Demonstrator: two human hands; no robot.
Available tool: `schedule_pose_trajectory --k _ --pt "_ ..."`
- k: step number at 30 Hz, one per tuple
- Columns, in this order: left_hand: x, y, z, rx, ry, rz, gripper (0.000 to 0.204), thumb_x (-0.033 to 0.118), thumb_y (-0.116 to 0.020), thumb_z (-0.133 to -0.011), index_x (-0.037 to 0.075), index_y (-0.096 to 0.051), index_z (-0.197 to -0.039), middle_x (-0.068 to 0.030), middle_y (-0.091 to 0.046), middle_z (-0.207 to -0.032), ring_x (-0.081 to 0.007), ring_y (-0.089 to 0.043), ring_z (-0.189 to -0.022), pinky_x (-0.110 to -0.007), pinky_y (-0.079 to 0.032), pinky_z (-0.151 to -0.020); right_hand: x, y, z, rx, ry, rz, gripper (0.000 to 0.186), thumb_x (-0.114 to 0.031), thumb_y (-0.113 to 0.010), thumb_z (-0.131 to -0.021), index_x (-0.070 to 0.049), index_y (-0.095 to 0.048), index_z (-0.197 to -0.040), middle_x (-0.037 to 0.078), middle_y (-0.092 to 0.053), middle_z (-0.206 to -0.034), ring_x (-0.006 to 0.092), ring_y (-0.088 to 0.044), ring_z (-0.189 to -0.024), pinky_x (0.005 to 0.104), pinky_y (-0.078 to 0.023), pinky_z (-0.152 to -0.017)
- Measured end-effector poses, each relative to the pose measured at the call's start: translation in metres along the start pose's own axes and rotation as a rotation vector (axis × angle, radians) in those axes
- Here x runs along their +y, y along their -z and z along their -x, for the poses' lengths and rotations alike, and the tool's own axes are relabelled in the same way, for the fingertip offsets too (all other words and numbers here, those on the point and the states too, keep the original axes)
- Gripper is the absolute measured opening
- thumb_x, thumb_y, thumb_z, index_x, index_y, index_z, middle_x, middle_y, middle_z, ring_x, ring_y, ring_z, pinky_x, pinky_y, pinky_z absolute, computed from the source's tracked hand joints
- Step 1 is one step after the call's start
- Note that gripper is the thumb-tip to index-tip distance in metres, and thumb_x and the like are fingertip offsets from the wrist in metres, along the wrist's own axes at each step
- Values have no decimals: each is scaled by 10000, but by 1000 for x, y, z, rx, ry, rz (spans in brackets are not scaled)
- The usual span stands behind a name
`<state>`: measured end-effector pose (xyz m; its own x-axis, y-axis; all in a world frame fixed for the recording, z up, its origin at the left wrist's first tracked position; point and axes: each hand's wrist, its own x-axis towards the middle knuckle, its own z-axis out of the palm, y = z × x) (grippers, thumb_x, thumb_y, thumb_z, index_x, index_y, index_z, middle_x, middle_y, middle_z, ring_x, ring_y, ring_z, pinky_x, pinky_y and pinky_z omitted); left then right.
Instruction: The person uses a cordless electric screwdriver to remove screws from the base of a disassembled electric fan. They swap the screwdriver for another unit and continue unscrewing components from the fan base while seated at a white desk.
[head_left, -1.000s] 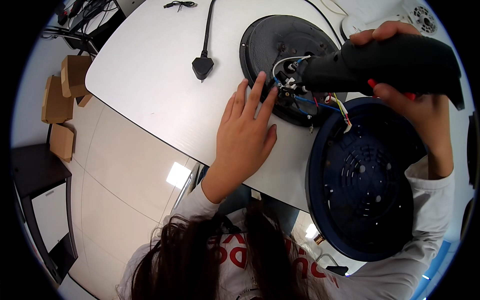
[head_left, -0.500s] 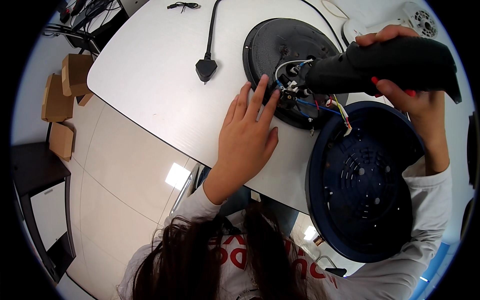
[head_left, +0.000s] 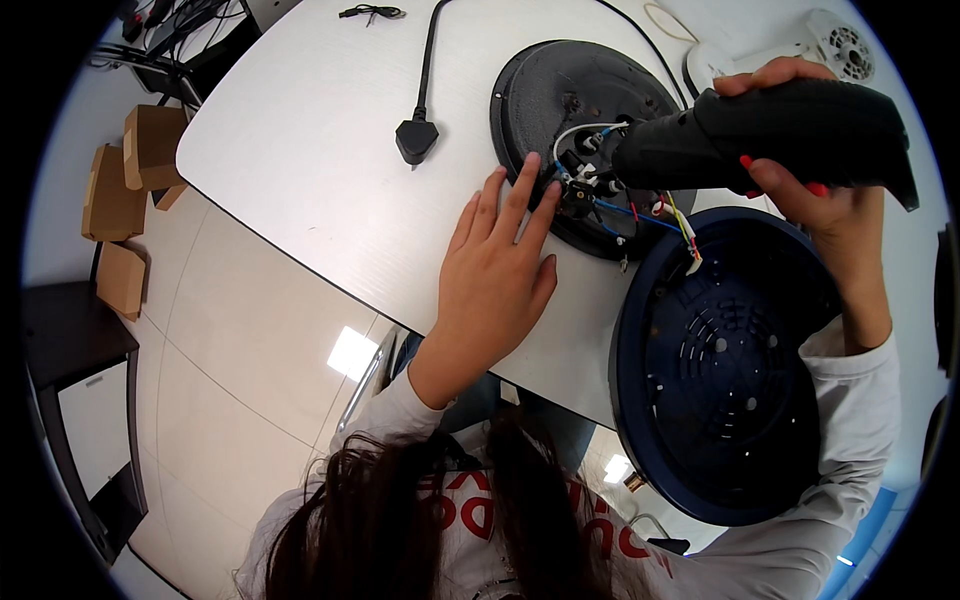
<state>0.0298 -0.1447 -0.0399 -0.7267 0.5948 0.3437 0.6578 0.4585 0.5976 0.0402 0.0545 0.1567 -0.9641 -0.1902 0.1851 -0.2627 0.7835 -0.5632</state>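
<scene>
My right hand (head_left: 815, 190) is wrapped round a black cordless electric screwdriver (head_left: 765, 132), held nearly level. Its narrow end points left over a round black base plate (head_left: 530, 95); the tip is lost among wires and small parts. A small black switch-like part (head_left: 578, 198) with blue and white wires sits there. My left hand (head_left: 492, 265) lies with fingers stretched and spread, fingertips on the plate's near left rim and index finger beside the small part. A dark blue bowl-shaped housing (head_left: 725, 460) tilts over the table's near edge against my right forearm, joined to the plate by coloured wires.
A black power plug (head_left: 415, 138) on its cord lies on the white table (head_left: 320, 150), left of the plate. Beyond it is a small coiled cable (head_left: 372, 12). A white fan-like device (head_left: 845, 45) stands far right. Cardboard boxes (head_left: 155, 145) are on the left.
The view has shifted very slightly. My left hand and the electric screwdriver stay in nearly the same place against the plate.
</scene>
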Motion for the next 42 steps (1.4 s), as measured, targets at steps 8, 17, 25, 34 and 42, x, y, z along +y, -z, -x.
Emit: schedule_pose_trajectory --k 8,17,25,34,42 --pt "1 1 -1 10 -7 29 543 125 -588 -747 71 -448 -1269 -121 -295 -1408 -356 -341 -1241 -427 -313 -1002 5 4 4 72 -114 7 433 -78 -660 -737 18 -480 -1119 172 -595 -1073 246 -584 -997 338 -476 -879" --pt "-1 1 1 22 -3 13 542 130 -590 -748 73 -448 -1268 -110 -296 -1410 -350 -342 -1241 -421 -312 -1005 -6 -3 -3 22 -82 -38 449 -66 -672 -724 12 -481 -1122 161 -592 -1074 235 -572 -1015 338 -475 -881" --pt "1 1 -1 12 1 9 542 128 -588 -751 73 -445 -1271 -108 -295 -1410 -349 -338 -1245 -423 -308 -1009 -6 -5 -2 75 -84 -41 425 -26 -653 -723 19 -486 -1112 162 -596 -1065 235 -577 -1009 341 -476 -882" --pt "1 0 0 6 1 0 540 133 -586 -755 76 -445 -1273 -111 -292 -1412 -346 -332 -1251 -423 -301 -1015 -7 -13 -2 135 -26 -20 345 1 -630 -747 43 -505 -1066 151 -594 -1033 245 -589 -984 335 -500 -846" --pt "1 0 -1 11 -1 -1 543 134 -585 -753 72 -442 -1274 -111 -295 -1410 -344 -334 -1250 -423 -303 -1013 -13 -19 -3 205 -104 -33 320 -8 -638 -753 48 -513 -1042 139 -591 -1011 244 -596 -973 330 -506 -834"
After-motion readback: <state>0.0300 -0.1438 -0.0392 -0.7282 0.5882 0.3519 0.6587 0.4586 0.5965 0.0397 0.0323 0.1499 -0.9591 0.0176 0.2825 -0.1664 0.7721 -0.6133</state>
